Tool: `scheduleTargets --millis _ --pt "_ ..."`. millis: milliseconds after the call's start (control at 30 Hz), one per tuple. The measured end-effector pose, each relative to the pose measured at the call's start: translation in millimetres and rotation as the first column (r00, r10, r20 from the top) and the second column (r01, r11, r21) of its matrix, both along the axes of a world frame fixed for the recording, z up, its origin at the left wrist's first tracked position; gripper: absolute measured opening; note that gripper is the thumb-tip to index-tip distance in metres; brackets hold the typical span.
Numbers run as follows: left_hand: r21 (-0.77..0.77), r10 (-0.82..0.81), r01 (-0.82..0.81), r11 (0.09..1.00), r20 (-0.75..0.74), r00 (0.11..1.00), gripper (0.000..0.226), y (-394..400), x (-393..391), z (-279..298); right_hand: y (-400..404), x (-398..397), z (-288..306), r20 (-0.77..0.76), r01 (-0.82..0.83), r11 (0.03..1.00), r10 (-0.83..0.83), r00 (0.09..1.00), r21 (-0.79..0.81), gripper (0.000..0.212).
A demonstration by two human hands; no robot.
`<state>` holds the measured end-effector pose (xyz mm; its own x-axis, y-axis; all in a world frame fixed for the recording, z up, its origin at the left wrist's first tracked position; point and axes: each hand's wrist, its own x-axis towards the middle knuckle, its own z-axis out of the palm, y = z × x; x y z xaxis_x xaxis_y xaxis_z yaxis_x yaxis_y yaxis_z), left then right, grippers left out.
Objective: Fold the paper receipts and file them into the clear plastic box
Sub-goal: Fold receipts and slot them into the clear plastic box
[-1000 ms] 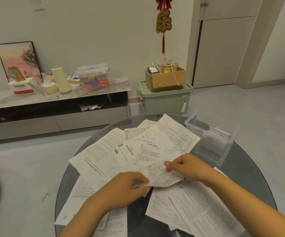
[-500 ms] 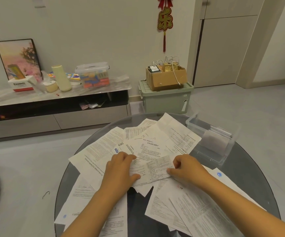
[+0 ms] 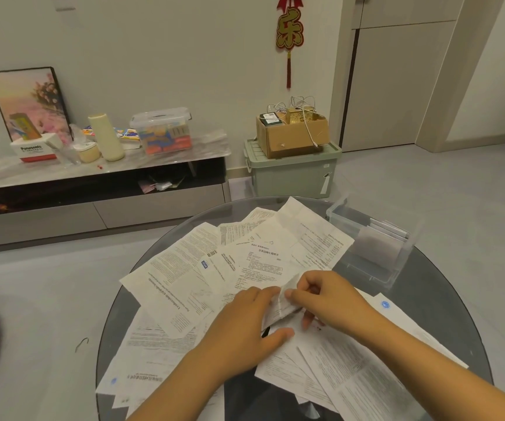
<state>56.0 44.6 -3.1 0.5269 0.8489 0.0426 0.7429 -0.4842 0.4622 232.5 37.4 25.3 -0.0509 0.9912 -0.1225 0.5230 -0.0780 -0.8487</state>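
Several printed paper receipts point(image 3: 184, 278) lie spread over a round dark glass table point(image 3: 436, 284). At the middle of the pile a small folded receipt point(image 3: 286, 303) stands bent up between my hands. My right hand point(image 3: 328, 299) pinches its top edge with thumb and fingers. My left hand point(image 3: 245, 326) holds its left side, the thumb under its lower edge. The clear plastic box point(image 3: 369, 241) stands open at the table's right back edge, with folded papers upright inside.
Beyond the table a low TV cabinet point(image 3: 99, 189) carries a picture frame, a lidded plastic bin and small items. A green storage crate point(image 3: 290, 171) with a cardboard box on top stands by the wall. Grey tiled floor surrounds the table.
The receipt went from half-folded and flat to a smaller fold lifted between my hands. My right hand moved from pressing its right end to pinching its top; my left hand shifted right.
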Motion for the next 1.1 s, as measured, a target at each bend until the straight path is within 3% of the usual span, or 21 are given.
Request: scheduleTargets --millis 200,367,533,633,767,900,1033,1100 --pt "-0.232 0.16 -0.092 0.968 0.294 0.942 0.026 -8.3 6.2 7.7 -5.0 -1.8 -2.3 -0.085 -0.056 0.972 0.077 0.993 0.227 0.007" --pt "-0.464 0.431 -0.223 0.857 0.411 0.803 0.03 -4.7 -5.2 9.0 -0.1 -2.8 -12.2 0.088 -0.159 0.957 0.142 0.986 0.242 0.025" --pt "-0.555 0.539 -0.244 0.795 0.465 0.702 0.03 -4.7 -13.4 6.3 4.0 -8.2 -23.1 0.282 -0.322 0.922 0.257 0.924 0.214 0.026" --pt "-0.456 0.504 -0.316 0.832 0.384 0.774 0.038 -3.5 -21.4 -0.7 4.9 -11.0 -27.0 0.392 -0.418 0.88 0.31 0.866 0.228 0.027" --pt "-0.283 0.378 -0.334 0.899 0.116 0.919 0.055 -5.4 -27.2 -3.1 3.1 -11.4 -31.0 0.549 -0.537 0.831 0.382 0.743 0.148 0.03" --pt "-0.095 0.334 -0.337 0.937 -0.04 0.942 0.067 -5.4 -28.6 -5.2 2.6 -12.9 -31.9 0.578 -0.564 0.821 0.418 0.701 0.09 0.032" --pt "0.074 0.266 -0.262 0.962 -0.059 0.962 0.041 -2.3 -31.6 -5.1 4.2 -13.7 -33.1 0.59 -0.574 0.812 0.412 0.694 0.109 0.031" --pt "0.054 0.187 -0.184 0.981 -0.066 0.98 0.021 -3.9 -31.3 -6.2 3.9 -13.3 -34.0 0.606 -0.587 0.798 0.402 0.686 0.135 0.031"
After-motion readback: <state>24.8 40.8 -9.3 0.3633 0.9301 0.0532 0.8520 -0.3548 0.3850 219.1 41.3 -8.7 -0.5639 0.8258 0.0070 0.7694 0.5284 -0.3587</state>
